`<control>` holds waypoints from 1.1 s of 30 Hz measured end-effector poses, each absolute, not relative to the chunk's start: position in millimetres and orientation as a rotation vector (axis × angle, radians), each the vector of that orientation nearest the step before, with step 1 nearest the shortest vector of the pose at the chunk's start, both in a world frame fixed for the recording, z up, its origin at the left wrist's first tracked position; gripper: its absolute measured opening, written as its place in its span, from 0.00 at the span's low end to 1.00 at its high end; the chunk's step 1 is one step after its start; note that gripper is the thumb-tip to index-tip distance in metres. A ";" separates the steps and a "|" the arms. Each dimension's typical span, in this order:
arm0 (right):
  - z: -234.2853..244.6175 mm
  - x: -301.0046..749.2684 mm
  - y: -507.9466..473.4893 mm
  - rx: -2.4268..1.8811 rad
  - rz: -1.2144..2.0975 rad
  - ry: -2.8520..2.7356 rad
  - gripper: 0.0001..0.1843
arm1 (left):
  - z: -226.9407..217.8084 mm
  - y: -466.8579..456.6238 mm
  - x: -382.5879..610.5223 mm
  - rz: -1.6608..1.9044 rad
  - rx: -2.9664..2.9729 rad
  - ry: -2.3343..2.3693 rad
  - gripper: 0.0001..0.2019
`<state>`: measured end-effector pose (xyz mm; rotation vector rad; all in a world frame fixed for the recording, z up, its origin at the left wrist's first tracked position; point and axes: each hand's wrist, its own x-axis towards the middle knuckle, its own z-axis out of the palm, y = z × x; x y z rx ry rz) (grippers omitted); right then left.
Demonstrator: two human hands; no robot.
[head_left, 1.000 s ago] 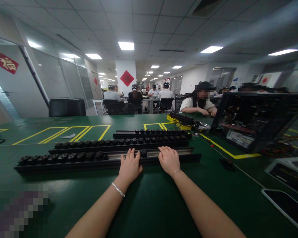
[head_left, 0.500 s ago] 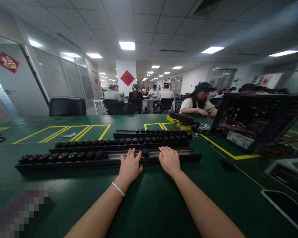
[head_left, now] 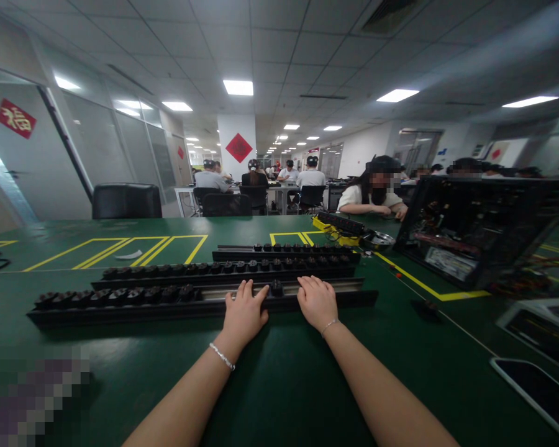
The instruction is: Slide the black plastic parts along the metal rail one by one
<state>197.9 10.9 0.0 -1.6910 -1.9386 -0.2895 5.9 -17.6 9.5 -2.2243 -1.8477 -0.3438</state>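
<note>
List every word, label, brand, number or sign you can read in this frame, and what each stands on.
"福": red door sign, far left.
Pillar sign: red, too blurred to read.
Small left sign and far-right sign: both red, too small to read.
Label in the computer case: too blurred to read.
No brand or number is legible.

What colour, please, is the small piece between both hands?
The small piece is black; head view shows it best.

- The left hand (head_left: 245, 313) rests, fingers spread, on the nearest black rail (head_left: 121, 316), beside a lone black piece (head_left: 276, 288).
- The right hand (head_left: 317, 302) rests farther right along it.
- An open computer case (head_left: 447, 230) stands on the green table (head_left: 144, 391).
</note>
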 end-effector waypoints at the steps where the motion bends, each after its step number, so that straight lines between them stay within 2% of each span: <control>1: 0.2 197.8 10.5 -1.696 -0.281 -1.937 0.22 | 9.1 -17.3 5.7 -0.349 -2.225 -1.843 0.29; 11: 8.6 172.6 0.9 -1.634 -0.077 -1.992 0.25 | 5.3 -14.0 4.3 -0.386 -2.222 -1.815 0.28; 19: 16.3 150.3 3.9 -1.773 0.084 -1.847 0.18 | 2.6 -13.8 3.9 -0.411 -2.221 -1.794 0.28; 33: 17.0 149.0 5.5 -1.759 0.123 -1.697 0.12 | -3.0 -13.6 1.4 -0.468 -2.204 -1.741 0.27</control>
